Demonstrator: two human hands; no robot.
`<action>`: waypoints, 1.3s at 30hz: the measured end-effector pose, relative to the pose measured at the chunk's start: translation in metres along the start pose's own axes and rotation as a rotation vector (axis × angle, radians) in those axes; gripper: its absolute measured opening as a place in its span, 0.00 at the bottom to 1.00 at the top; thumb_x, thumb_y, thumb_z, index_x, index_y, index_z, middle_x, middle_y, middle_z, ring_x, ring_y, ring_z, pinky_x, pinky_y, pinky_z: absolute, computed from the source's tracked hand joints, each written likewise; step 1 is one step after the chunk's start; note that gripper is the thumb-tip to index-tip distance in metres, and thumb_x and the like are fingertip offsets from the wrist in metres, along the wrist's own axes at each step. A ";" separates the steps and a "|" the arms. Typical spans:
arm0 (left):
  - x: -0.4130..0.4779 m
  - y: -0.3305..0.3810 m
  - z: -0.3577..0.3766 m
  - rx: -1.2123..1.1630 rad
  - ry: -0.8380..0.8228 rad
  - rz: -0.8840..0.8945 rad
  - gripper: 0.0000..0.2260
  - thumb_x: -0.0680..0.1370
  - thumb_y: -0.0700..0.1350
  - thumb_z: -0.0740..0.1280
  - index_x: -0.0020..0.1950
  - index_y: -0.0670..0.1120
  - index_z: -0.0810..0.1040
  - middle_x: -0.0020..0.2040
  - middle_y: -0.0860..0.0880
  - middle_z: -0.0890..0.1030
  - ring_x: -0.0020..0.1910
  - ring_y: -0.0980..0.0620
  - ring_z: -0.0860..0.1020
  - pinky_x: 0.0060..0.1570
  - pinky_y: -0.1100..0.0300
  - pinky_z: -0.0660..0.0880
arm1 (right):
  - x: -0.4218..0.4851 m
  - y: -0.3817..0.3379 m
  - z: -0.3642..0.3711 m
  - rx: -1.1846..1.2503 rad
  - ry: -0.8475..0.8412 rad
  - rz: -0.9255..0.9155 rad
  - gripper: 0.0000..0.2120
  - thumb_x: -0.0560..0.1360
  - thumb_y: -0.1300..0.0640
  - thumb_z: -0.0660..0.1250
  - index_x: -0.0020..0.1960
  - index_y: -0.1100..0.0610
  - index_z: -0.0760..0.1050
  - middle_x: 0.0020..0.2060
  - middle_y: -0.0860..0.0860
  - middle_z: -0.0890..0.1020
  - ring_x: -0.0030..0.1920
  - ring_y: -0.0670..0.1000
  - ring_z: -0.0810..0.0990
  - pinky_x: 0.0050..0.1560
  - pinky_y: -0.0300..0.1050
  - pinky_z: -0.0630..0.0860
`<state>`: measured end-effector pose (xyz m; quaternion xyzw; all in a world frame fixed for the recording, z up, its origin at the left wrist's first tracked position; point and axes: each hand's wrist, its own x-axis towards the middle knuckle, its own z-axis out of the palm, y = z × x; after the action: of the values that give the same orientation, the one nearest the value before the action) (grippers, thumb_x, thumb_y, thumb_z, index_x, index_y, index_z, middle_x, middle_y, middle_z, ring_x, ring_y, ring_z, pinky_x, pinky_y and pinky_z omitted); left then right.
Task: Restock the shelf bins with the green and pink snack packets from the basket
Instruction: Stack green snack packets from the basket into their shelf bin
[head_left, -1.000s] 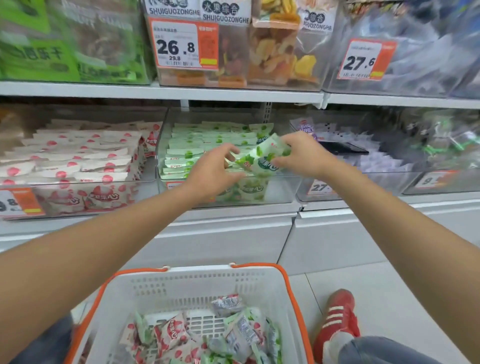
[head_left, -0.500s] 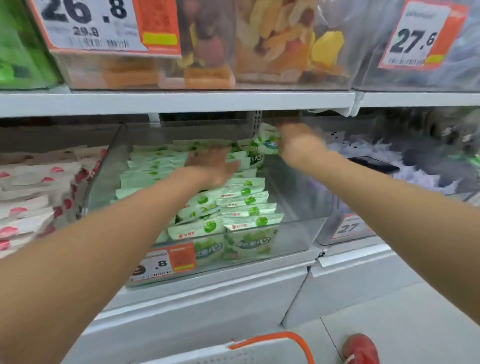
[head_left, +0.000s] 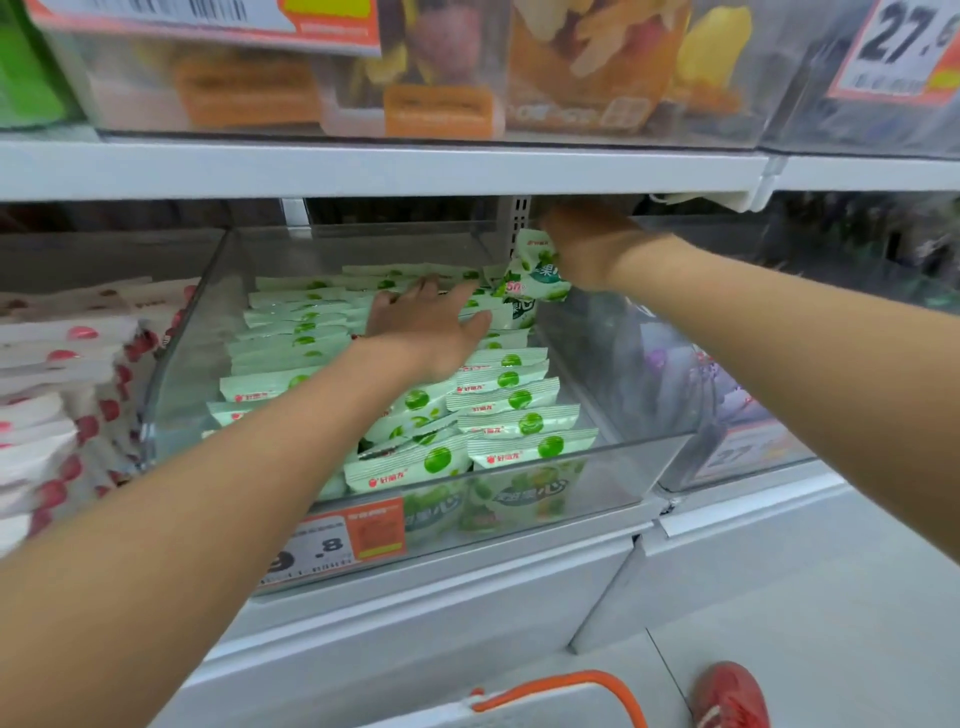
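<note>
**Item 1, left hand** (head_left: 426, 332). My fingers are straight and slightly spread, palm down, resting flat on the stocked green packets (head_left: 511, 410) toward the back of the clear bin (head_left: 649, 441). It holds nothing.

**Item 2, right hand** (head_left: 587, 244). It is at the bin's far right corner, close under the upper shelf (head_left: 389, 166). My fingertips are hidden behind the hand. A small bunch of held green packets (head_left: 537, 275) hangs from beneath it, so I judge the grip closed on them.

**Item 3, stock in place.** Green packets stand in overlapping rows from the front wall back, fuller along the right side. Pink packets (head_left: 67, 364) are in the neighbouring bin on the left. Only the orange rim of the basket (head_left: 566, 686) shows, at the bottom edge, with its contents out of sight.

**Item 4, step in hand (my reading).** I am seating the held bunch at the back right corner, behind the existing rows.

**Handling notes.**
- Keep the left palm pressing the rows forward and down, so a slot stays open behind them.
- Lower the bunch upright, printed face forward to match the rows.
- Mind the shelf edge overhead, since clearance looks tight.
- Let go only once the packets lean against the row in front, as the film looks slippery and loose ones may topple.
</note>
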<state>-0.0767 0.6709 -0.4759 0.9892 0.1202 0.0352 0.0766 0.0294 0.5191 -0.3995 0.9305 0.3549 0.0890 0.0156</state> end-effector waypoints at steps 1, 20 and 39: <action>0.000 0.000 0.000 -0.009 -0.002 0.008 0.25 0.82 0.63 0.44 0.78 0.60 0.51 0.80 0.47 0.52 0.79 0.48 0.50 0.76 0.45 0.47 | 0.000 -0.001 0.001 -0.008 0.002 -0.011 0.24 0.73 0.74 0.58 0.68 0.64 0.68 0.48 0.58 0.76 0.47 0.58 0.77 0.49 0.51 0.78; -0.001 0.001 0.001 -0.028 0.054 -0.017 0.28 0.81 0.63 0.48 0.74 0.48 0.61 0.75 0.48 0.64 0.75 0.49 0.61 0.72 0.47 0.55 | 0.009 0.002 0.021 -0.223 0.080 -0.176 0.32 0.72 0.77 0.58 0.74 0.59 0.64 0.58 0.61 0.77 0.53 0.62 0.78 0.52 0.53 0.78; -0.002 0.002 0.002 -0.008 0.060 -0.030 0.30 0.81 0.63 0.47 0.77 0.47 0.58 0.77 0.48 0.62 0.75 0.49 0.59 0.73 0.48 0.54 | 0.019 -0.007 0.057 -0.209 -0.139 -0.142 0.16 0.76 0.67 0.62 0.63 0.59 0.75 0.55 0.58 0.79 0.53 0.58 0.79 0.52 0.50 0.78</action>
<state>-0.0782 0.6687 -0.4773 0.9855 0.1370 0.0640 0.0775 0.0483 0.5390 -0.4536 0.9003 0.4067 0.0593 0.1432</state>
